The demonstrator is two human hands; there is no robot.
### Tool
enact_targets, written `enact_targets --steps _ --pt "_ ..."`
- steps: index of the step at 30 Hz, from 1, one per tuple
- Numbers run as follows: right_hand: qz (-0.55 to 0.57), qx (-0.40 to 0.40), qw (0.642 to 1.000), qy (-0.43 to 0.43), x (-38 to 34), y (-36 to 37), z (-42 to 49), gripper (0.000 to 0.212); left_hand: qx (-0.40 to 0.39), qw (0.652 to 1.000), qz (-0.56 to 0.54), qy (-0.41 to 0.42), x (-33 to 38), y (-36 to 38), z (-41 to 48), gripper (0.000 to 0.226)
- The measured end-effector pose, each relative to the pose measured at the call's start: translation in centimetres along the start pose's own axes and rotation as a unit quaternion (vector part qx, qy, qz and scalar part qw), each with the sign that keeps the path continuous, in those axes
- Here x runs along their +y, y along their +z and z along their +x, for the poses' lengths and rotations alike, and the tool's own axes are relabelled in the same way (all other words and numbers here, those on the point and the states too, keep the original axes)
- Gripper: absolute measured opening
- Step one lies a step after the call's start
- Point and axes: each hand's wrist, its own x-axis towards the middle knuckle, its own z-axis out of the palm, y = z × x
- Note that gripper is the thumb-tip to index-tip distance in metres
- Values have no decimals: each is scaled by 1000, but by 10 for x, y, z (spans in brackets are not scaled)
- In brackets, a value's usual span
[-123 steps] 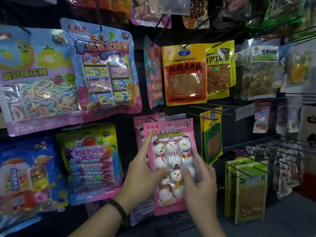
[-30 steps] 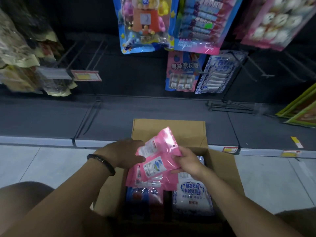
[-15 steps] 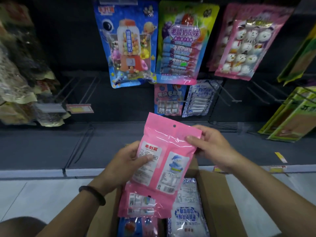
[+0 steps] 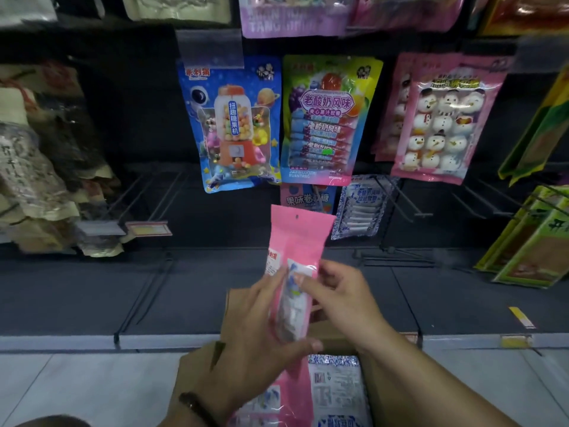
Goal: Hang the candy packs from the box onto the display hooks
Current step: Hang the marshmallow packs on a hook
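I hold a pink candy pack (image 4: 295,241) upright above the cardboard box (image 4: 326,334), its back label toward me and its hang hole at the top. My left hand (image 4: 255,343) grips its lower part from the left, thumb under it. My right hand (image 4: 341,297) pinches its right edge at mid height. More pink packs (image 4: 277,399) and a blue-and-white pack (image 4: 335,392) lie in the box. Pink snowman packs (image 4: 443,118) hang on a hook at the upper right.
A blue gumball-machine pack (image 4: 231,124) and a green-purple pack (image 4: 326,118) hang ahead. Bare black hooks (image 4: 403,198) stick out at lower right and others (image 4: 147,195) at lower left. Green packs (image 4: 532,238) stand at far right. A dark shelf base (image 4: 92,297) runs above the tiled floor.
Since half a second ago the pack has been raised and turned nearly edge-on toward me. My right hand slid from its top corner down to its side, and my view tilted up.
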Motion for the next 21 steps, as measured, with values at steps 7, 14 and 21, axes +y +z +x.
enact_targets --steps 7,14,21 --pt "-120 -104 983 -91 -2 -8 15 49 97 985 -132 -56 9 -9 24 37" --pt "-120 -103 985 -71 -14 -49 14 80 53 938 -311 -147 14 -14 37 30" --pt "-12 -59 995 -74 -23 -79 10 80 30 949 -287 -125 52 -32 61 31"
